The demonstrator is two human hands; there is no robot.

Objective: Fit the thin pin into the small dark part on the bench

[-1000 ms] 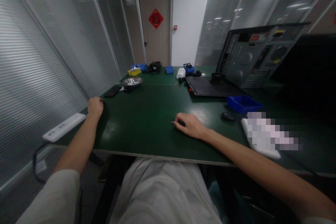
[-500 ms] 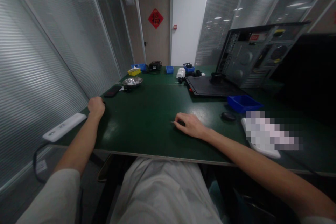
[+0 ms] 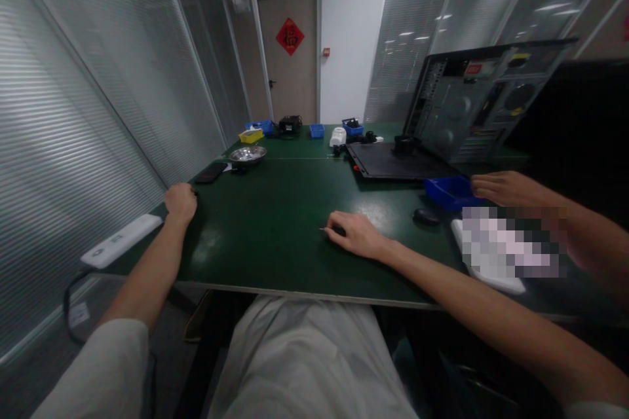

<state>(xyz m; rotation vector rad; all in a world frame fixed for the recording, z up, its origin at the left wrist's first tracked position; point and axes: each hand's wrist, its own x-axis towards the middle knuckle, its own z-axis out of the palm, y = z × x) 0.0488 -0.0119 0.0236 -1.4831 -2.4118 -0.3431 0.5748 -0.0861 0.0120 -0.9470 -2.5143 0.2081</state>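
Note:
My left hand (image 3: 180,202) rests as a closed fist at the left edge of the green table (image 3: 275,222); whether it holds anything is hidden. My right hand (image 3: 356,234) lies on the table near the middle, fingers curled round a small dark tool (image 3: 334,230) with a thin metal tip pointing left. Another person's hand (image 3: 506,188) reaches in from the right, over a blue bin (image 3: 449,190) and beside a black mouse (image 3: 426,216).
An open computer case (image 3: 472,101) and its flat black side panel (image 3: 398,163) stand at the back right. A metal bowl (image 3: 248,154), a phone (image 3: 210,172) and small blue and yellow bins sit at the far end. A white power strip (image 3: 120,240) lies at the left edge.
Another person's hand and forearm have come in from the right, over the blue bin. My own hands have stayed where they were.

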